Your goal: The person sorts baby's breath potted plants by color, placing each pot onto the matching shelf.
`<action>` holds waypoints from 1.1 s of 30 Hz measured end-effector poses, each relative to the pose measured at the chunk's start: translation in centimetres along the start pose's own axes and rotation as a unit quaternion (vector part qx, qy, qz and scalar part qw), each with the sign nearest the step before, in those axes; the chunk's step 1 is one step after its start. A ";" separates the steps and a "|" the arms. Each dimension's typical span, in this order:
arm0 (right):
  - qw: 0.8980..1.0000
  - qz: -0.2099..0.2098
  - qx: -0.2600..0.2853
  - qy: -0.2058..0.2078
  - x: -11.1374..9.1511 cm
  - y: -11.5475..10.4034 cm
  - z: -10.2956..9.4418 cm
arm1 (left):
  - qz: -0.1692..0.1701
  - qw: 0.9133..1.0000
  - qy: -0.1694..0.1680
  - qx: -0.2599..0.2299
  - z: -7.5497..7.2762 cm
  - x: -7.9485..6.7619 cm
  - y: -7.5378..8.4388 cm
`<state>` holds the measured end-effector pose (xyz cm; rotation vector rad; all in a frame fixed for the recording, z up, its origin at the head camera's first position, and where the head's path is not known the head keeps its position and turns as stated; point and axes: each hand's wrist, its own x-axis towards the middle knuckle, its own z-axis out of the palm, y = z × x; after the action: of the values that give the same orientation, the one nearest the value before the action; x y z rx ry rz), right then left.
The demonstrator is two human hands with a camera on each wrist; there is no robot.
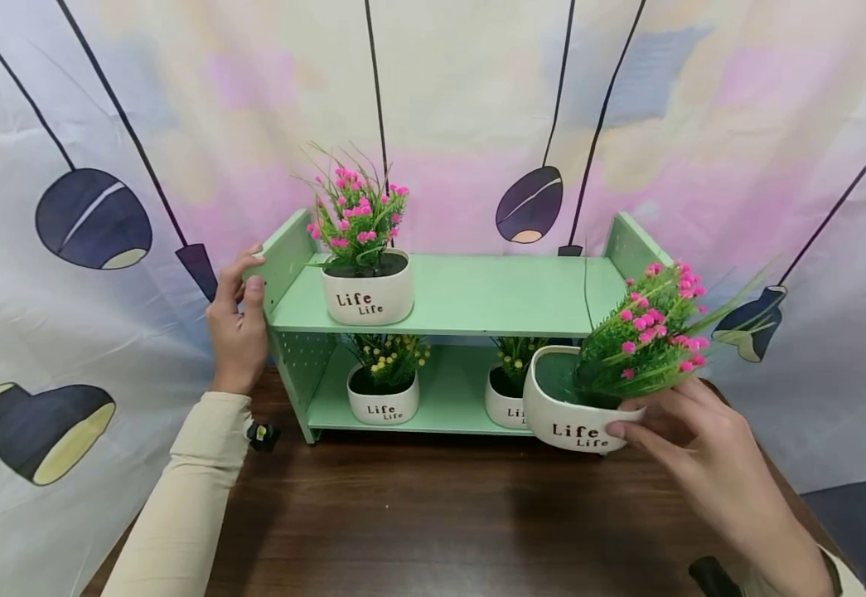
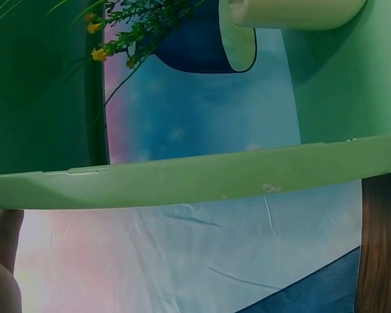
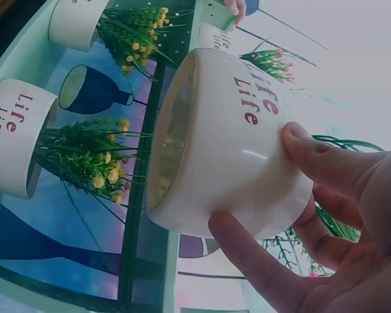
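Observation:
My right hand (image 1: 708,452) grips the rim and side of a white "Life" flowerpot (image 1: 578,424) holding pink artificial flowers (image 1: 652,327). The pot is tilted, in front of the right part of a green two-tier shelf (image 1: 492,290). In the right wrist view, thumb and fingers press on opposite parts of this flowerpot (image 3: 231,156). At the shelf's left side panel (image 1: 283,265), my left hand (image 1: 239,332) touches the outer edge with thumb and bent fingers. Another pot with pink flowers (image 1: 369,298) stands upright on the upper tier's left.
Two pots with yellow flowers stand on the lower tier: the left pot (image 1: 384,406) and the right pot (image 1: 505,406), partly hidden behind the held one. A dark wooden table (image 1: 418,506) bears the shelf. Behind hangs a curtain (image 1: 455,99) printed with lamps.

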<state>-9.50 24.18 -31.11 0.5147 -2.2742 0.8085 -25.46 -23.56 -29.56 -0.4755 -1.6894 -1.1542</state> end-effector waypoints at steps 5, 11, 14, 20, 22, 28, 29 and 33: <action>1.000 0.009 0.009 -0.010 0.9 0.0 -0.2 | 0.002 1.000 -0.001 -0.010 0.0 0.2 0.2; 0.999 -0.030 0.026 -0.002 2.0 0.2 -0.3 | 0.005 1.000 0.000 -0.007 0.0 0.3 0.2; 0.999 -0.035 0.030 -0.004 2.4 0.2 -0.5 | 0.005 1.000 0.000 -0.007 0.0 0.3 0.2; 0.999 -0.027 0.036 -0.015 3.5 0.1 -0.7 | 0.003 1.000 -0.001 -0.009 -0.1 0.3 0.1; 0.999 -0.025 0.036 -0.017 3.9 0.1 -0.8 | 0.003 1.000 -0.002 -0.008 -0.1 0.3 0.1; 0.999 -0.008 0.045 -0.029 5.1 -0.1 -1.0 | 0.004 1.000 -0.001 -0.009 -0.2 0.2 0.1; 0.998 -0.003 0.046 -0.032 5.2 -0.1 -1.1 | 0.003 1.000 -0.001 -0.008 -0.2 0.2 0.1; 0.998 0.013 0.045 -0.043 5.8 -0.1 -1.2 | 0.004 1.000 -0.002 -0.009 0.0 0.2 0.1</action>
<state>-13.03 24.07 -26.33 0.5713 -2.3355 0.9210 -25.44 -23.58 -29.35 -0.4948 -1.6816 -1.1640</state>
